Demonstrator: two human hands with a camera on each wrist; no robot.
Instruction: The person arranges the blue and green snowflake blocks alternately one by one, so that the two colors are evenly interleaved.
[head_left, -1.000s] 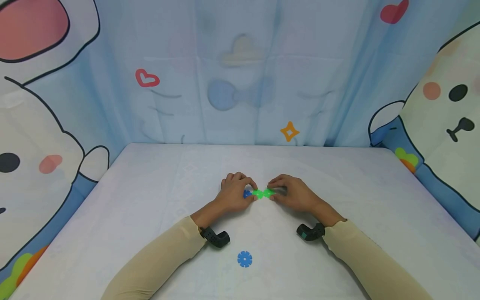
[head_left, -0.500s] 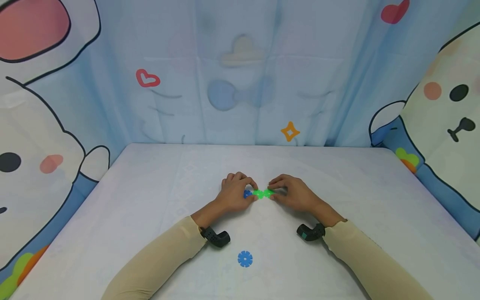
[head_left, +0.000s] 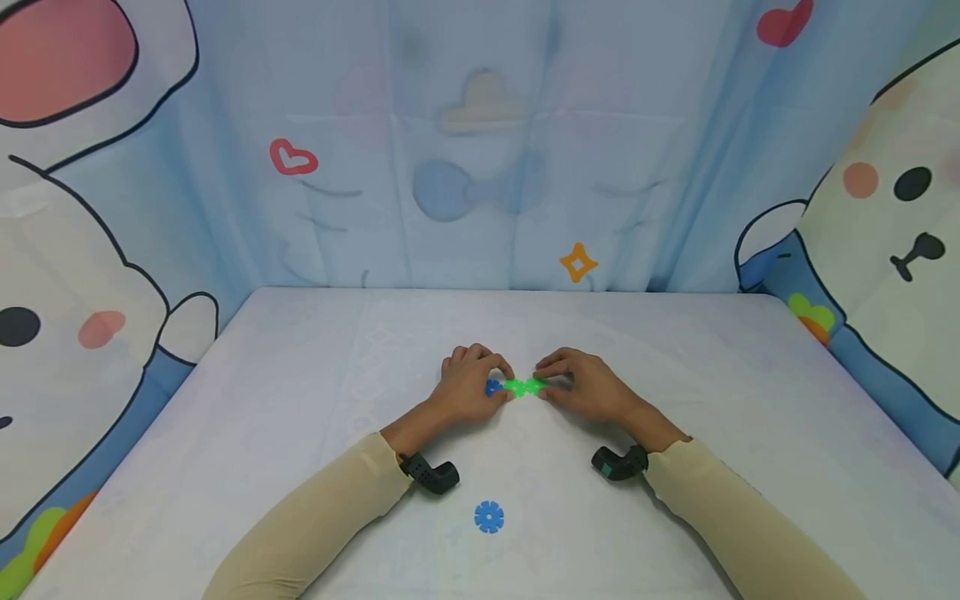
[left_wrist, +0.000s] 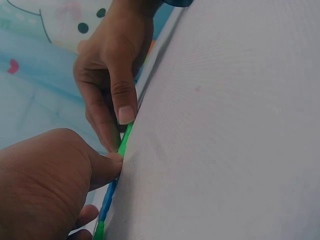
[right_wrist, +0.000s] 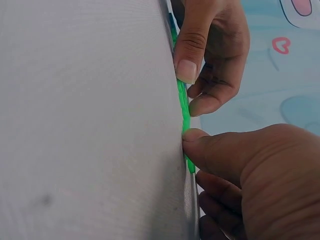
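My left hand (head_left: 467, 387) pinches a green notched plastic disc (head_left: 517, 388) between thumb and forefinger, low over the table. A second green disc (head_left: 533, 386) meets its right side, and my right hand (head_left: 588, 387) pinches that one. Beside the left green disc, a blue notched disc (head_left: 492, 387) shows under my left fingers. The left wrist view shows the blue disc (left_wrist: 107, 202) edge-on in a flat row, with another green piece (left_wrist: 99, 231) beyond it. Whether the two pinched discs are slotted together or only touching, I cannot tell.
A loose blue notched disc (head_left: 489, 517) lies flat nearer the front, between my forearms. The white-covered table (head_left: 337, 358) reaches back to a blue printed curtain (head_left: 480, 208). Black bands with camera mounts (head_left: 431, 475) sit at both wrists.
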